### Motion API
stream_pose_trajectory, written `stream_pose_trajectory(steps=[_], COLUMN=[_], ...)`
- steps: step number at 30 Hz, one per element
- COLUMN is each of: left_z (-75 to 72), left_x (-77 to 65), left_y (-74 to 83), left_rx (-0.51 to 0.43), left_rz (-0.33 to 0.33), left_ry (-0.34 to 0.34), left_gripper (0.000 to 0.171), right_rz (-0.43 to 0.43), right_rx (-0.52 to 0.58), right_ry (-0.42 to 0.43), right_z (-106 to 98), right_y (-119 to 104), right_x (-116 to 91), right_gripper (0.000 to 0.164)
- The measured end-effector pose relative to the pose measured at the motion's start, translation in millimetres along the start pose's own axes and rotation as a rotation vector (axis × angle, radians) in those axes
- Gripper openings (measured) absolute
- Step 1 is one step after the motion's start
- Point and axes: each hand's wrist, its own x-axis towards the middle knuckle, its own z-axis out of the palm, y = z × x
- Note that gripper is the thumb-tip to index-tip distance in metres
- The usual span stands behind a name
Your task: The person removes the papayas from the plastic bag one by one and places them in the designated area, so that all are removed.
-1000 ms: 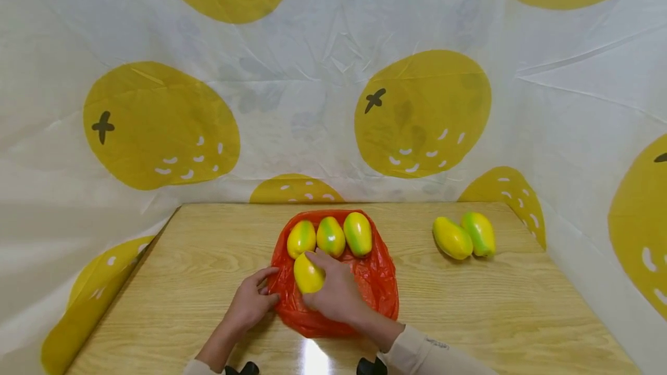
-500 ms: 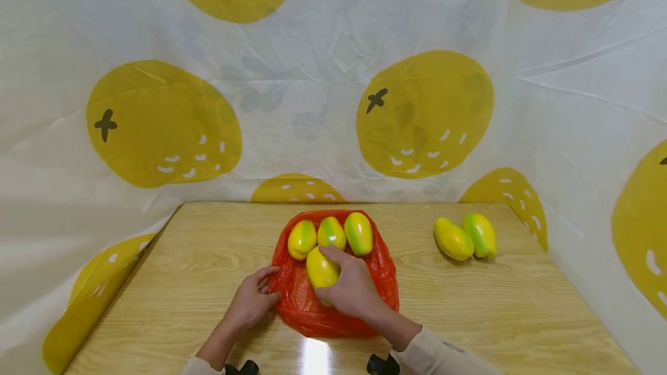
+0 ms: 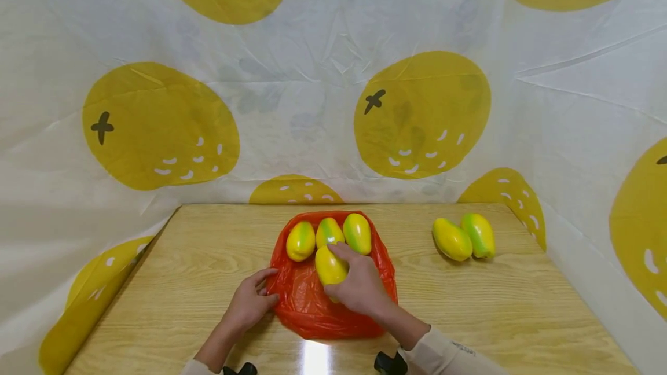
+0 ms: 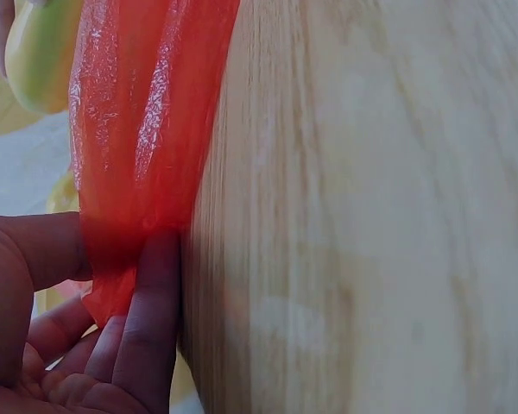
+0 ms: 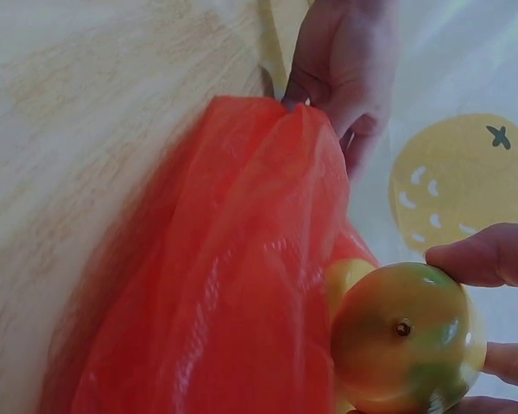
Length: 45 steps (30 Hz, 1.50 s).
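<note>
A red plastic bag (image 3: pixel 302 300) lies spread with its mouth open in the middle of the table. Three glossy yellow papayas with green streaks stand along its far side, among them the left papaya (image 3: pixel 300 241) and the right papaya (image 3: pixel 357 234). My right hand (image 3: pixel 359 282) grips another papaya (image 3: pixel 330 266) over the bag, thumb on the near side and fingers round the far side. In the right wrist view the end of this papaya (image 5: pixel 406 336) faces the camera beside the bag's wall. At the bag's left rim, my left hand (image 3: pixel 252 301) pinches the plastic between thumb and fingers (image 4: pixel 147 328).
Two more papayas lie side by side at the right of the wooden table (image 3: pixel 521 305): a yellow papaya (image 3: pixel 452 239) and a greener papaya (image 3: pixel 478 235). A white cloth (image 3: pixel 297 120) printed with big yellow fruit hangs behind the table and along both sides.
My right hand has moved the held papaya to the right and slightly farther back within the bag's opening. The left hand stays at the bag's left rim.
</note>
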Motion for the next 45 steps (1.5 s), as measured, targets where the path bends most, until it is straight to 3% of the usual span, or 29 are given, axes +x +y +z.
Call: stream_pose_trajectory(steps=[17,26,45], left_z=[0.3,1.4,1.2], left_x=[1.1,-1.3,-0.6], left_y=[-0.3,1.1,1.2], left_rx=[0.029,-0.002,-0.01], left_rz=[0.009,0.037,0.034], left_ry=[-0.002,0.004,-0.005], left_gripper=[0.057,0.056,0.056], right_rz=[0.038,0.066,0.133], right_rx=[-0.065,-0.066,-0.081], right_ry=[0.075,0.103,0.119], right_z=[-21,-31,-56], right_y=[5,11,20], right_x=[2,7,13], right_gripper=[0.078,0.08,0.08])
